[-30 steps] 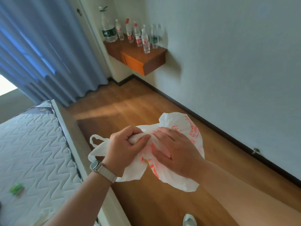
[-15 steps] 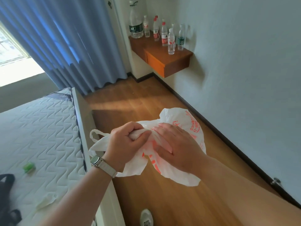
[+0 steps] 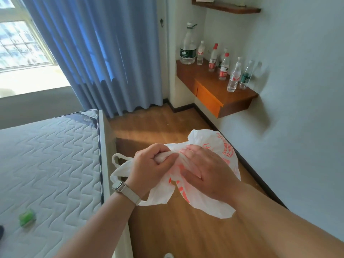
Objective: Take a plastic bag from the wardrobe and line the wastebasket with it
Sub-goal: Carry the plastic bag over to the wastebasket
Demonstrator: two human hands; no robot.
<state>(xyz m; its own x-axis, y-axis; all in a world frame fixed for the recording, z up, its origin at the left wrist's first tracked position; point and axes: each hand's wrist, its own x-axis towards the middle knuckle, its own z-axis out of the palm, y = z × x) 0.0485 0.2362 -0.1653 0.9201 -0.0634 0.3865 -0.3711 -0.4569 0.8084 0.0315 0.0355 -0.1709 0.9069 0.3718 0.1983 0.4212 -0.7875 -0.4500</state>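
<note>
Bright daylight from window (image 3: 22, 43) — wide-angle edge distortion.

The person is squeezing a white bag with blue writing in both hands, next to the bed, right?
Not quite: the writing on the bag is red-orange, not blue, as the head view shows. The rest holds: the left hand and the right hand both grip it, beside the bed.

**Covered, cropped, or unreadable**

The left hand (image 3: 150, 170) and right hand (image 3: 206, 172) cover the middle of the plastic bag (image 3: 221, 146); its red print is too small to read. A white shoe (image 3: 168, 255) is cut by the bottom edge, a dark object (image 3: 1, 232) by the left edge, the upper shelf (image 3: 226, 7) by the top. The bottle labels (image 3: 188, 53) are illegible. The small green item (image 3: 27, 217) on the mattress (image 3: 52, 155) cannot be identified.
</note>
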